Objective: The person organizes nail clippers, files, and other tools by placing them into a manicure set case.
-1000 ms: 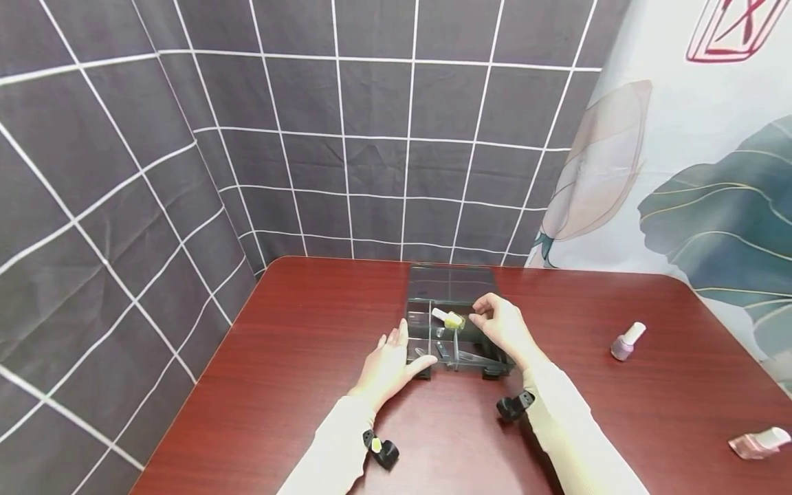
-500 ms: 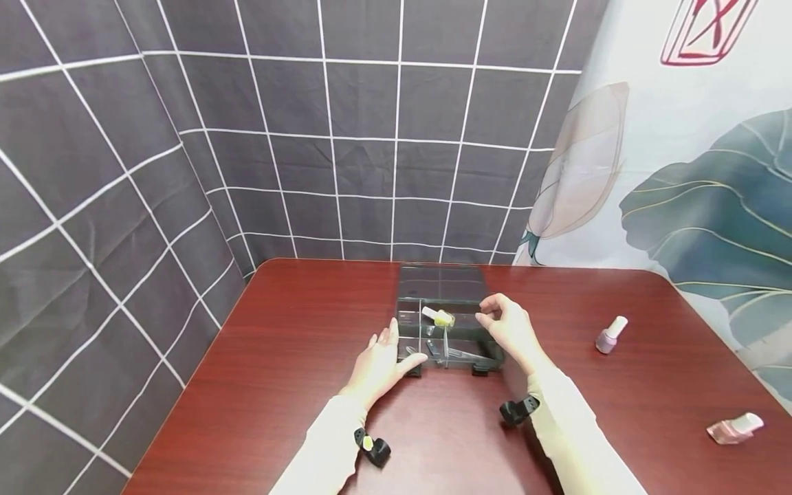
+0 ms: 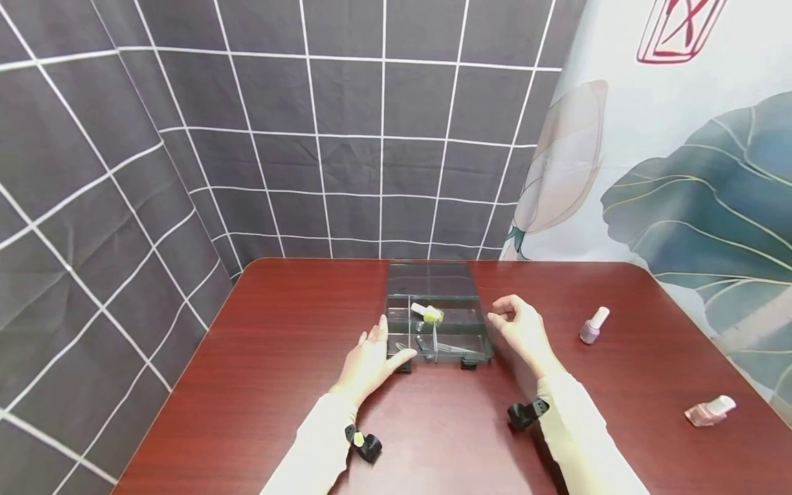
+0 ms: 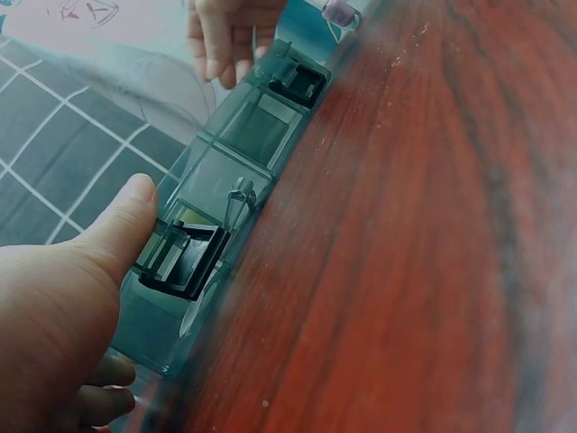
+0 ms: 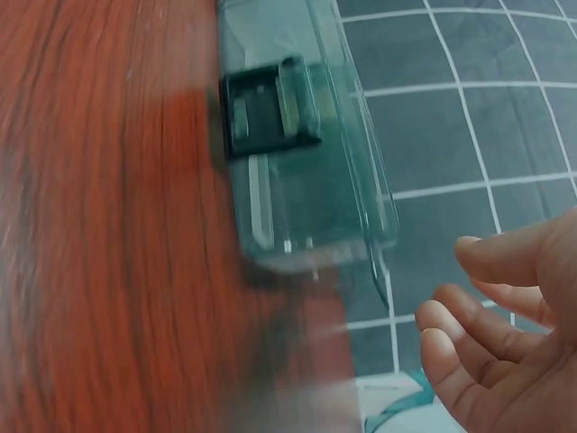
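On the table stands a clear dark-tinted plastic box point(image 3: 396, 316), its lid point(image 3: 431, 278) swung back behind it. Inside lies a yellow nail polish bottle point(image 3: 433, 314) with a white cap, tilted over a divider. Small clear and metal pieces are in the front compartments, too small to tell their kind. My left hand point(image 3: 365, 361) rests against the box's left side, fingers fairly straight, thumb at the front left corner by a black latch point(image 4: 185, 262). Just right of the box, my right hand point(image 3: 522, 330) hovers with loosely bent fingers, holding nothing.
A purple nail polish bottle point(image 3: 590, 328) stands or leans to the right. Nearer the right edge lies a pink nail polish bottle point(image 3: 708, 411). A grey gridded cloth point(image 3: 346, 165) hangs behind and left of the reddish-brown table point(image 3: 297, 302).
My right hand has moved right, from over the box to beside it. The left hand stays at the box. The head view has turned slightly right.
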The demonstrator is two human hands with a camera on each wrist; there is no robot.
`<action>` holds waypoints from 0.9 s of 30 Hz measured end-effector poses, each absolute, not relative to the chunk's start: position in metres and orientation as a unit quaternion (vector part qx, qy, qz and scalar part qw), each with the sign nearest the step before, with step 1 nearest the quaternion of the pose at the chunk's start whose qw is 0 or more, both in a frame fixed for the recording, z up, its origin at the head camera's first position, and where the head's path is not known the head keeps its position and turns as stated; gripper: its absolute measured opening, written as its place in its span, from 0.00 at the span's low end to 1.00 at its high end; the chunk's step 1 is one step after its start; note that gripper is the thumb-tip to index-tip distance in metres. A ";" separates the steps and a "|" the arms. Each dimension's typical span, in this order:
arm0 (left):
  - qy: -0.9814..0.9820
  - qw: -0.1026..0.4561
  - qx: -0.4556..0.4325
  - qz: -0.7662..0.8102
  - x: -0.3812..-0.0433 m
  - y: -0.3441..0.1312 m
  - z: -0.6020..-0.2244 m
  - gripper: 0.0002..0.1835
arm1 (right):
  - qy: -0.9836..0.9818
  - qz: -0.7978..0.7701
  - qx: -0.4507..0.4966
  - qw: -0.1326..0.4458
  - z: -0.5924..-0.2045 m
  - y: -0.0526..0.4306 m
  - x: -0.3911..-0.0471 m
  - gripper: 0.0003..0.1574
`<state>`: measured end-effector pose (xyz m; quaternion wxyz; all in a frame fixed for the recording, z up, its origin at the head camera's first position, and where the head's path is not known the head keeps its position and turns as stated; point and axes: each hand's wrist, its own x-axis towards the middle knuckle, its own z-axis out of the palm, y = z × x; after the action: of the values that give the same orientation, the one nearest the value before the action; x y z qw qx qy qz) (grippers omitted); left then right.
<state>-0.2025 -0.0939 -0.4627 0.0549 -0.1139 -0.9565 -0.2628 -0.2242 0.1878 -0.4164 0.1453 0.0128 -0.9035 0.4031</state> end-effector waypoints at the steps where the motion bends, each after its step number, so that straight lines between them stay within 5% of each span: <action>1: -0.956 0.056 -0.114 -0.263 -0.203 -0.094 -0.463 0.54 | -0.904 0.402 0.012 0.146 -0.416 0.190 -0.224 0.10; 27: -0.955 0.054 -0.117 -0.268 -0.202 -0.095 -0.462 0.54 | -0.898 0.385 -0.040 0.208 -0.422 0.243 -0.196 0.12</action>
<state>-0.2019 -0.0953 -0.4624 0.0536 -0.1168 -0.9548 -0.2682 -0.1962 0.2425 -0.4225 0.2081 -0.0397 -0.8984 0.3847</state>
